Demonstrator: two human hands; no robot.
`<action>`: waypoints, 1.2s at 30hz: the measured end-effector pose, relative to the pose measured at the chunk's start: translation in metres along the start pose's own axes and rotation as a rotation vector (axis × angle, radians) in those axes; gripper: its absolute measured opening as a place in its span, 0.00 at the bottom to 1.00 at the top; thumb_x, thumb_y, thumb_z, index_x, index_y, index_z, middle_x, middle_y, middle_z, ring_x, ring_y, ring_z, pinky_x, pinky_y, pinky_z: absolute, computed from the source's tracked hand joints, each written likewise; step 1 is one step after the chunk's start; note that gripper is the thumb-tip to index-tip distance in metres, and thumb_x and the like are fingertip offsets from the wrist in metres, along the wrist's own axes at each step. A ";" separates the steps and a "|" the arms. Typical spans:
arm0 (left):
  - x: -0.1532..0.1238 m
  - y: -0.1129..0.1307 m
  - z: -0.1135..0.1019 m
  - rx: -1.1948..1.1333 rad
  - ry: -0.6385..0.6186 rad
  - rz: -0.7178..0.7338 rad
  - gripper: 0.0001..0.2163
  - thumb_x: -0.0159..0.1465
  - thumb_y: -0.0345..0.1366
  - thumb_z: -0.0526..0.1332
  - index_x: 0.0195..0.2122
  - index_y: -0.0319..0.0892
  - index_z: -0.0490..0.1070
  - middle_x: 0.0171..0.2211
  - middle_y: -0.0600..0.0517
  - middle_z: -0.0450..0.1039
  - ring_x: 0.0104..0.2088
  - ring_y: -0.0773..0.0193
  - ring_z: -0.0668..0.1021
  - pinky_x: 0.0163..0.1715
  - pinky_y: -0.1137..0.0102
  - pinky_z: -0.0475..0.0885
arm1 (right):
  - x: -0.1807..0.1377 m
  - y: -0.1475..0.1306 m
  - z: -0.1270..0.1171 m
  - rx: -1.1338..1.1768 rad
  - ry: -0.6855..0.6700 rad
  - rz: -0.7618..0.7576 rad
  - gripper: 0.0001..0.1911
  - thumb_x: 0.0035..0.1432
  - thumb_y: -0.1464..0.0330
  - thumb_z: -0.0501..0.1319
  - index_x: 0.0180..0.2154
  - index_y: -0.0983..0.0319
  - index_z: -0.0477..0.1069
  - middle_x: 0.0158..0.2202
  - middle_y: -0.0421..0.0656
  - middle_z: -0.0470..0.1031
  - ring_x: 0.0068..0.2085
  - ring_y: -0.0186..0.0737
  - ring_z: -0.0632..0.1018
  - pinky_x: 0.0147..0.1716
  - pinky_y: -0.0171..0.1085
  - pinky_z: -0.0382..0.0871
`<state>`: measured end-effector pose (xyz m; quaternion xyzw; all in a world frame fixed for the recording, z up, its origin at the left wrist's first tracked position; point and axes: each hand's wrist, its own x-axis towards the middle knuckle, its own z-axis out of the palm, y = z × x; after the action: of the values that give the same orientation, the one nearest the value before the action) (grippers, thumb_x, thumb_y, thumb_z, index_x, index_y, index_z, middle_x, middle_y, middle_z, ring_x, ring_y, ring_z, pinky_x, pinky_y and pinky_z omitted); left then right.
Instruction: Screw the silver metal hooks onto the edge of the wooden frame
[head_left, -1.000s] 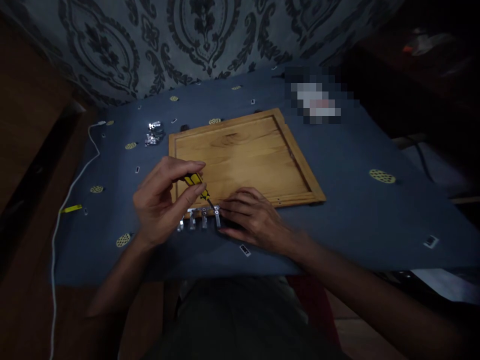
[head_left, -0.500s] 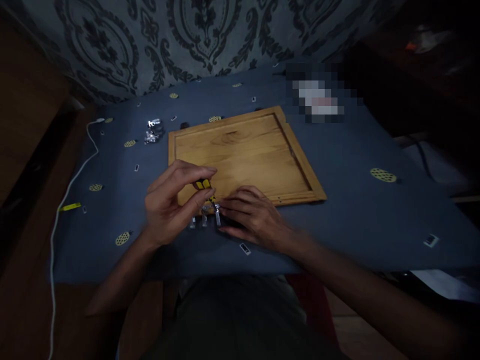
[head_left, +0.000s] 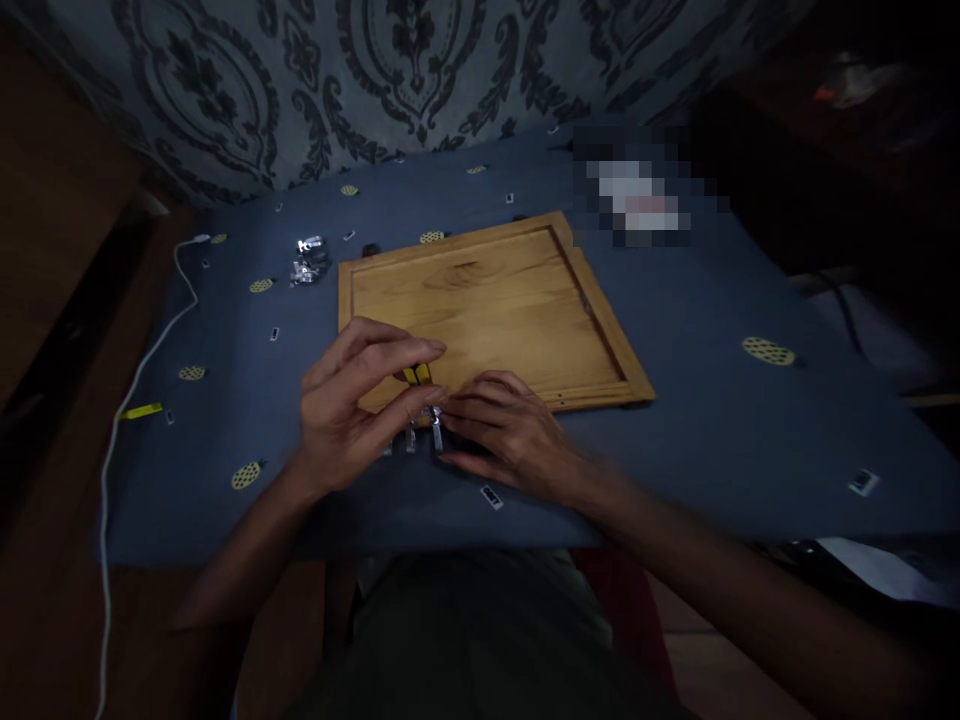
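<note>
My left hand (head_left: 345, 405) is closed in a pinch around a small yellow-and-black screwdriver (head_left: 418, 374), held steeply over the near edge of a wooden cabinet door (head_left: 487, 315). The tip is hidden behind my thumb, just above a metal hinge (head_left: 436, 430). My right hand (head_left: 514, 435) lies against that hinge from the right, with its fingers together at the hinge and the door's edge. Left of it, another metal hinge (head_left: 410, 438) sticks out from the same edge, and a third shows partly beneath my left thumb. The door lies flat, its recessed face up.
More metal hinges (head_left: 306, 262) lie in a small pile beyond the door's left corner. A white cable (head_left: 154, 350) runs down the table's left side, near a yellow strip (head_left: 142, 411). A pixelated patch (head_left: 637, 195) covers something at the back right. The blue tablecloth (head_left: 720, 440) has pineapple prints.
My left hand has shifted slightly right, and its fingers have turned the screwdriver, with the thumb now covering more of it. My right hand stays at the hinge.
</note>
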<state>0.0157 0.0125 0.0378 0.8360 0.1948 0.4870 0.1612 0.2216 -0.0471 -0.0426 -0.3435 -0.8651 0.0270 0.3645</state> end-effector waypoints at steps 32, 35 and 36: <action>0.001 0.007 -0.001 -0.119 -0.074 -0.037 0.17 0.65 0.24 0.68 0.54 0.45 0.76 0.44 0.49 0.82 0.45 0.62 0.82 0.46 0.67 0.79 | 0.001 0.000 0.001 -0.027 0.036 -0.023 0.16 0.71 0.60 0.61 0.45 0.65 0.80 0.43 0.49 0.86 0.46 0.48 0.81 0.50 0.49 0.73; 0.001 0.007 -0.001 -0.126 -0.087 -0.034 0.18 0.65 0.23 0.68 0.55 0.44 0.76 0.45 0.49 0.82 0.45 0.62 0.82 0.46 0.67 0.78 | 0.000 0.001 0.000 -0.024 0.028 -0.017 0.15 0.71 0.60 0.61 0.45 0.65 0.80 0.44 0.49 0.86 0.46 0.47 0.81 0.50 0.49 0.73; 0.002 0.007 -0.001 -0.124 -0.089 -0.027 0.17 0.65 0.23 0.68 0.55 0.43 0.76 0.44 0.49 0.81 0.45 0.62 0.82 0.46 0.67 0.78 | 0.000 0.001 0.000 -0.025 0.029 -0.017 0.15 0.71 0.60 0.61 0.45 0.64 0.80 0.44 0.49 0.86 0.46 0.47 0.81 0.50 0.49 0.73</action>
<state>0.0170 0.0072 0.0426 0.8425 0.1681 0.4584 0.2275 0.2216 -0.0463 -0.0429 -0.3408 -0.8629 0.0081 0.3731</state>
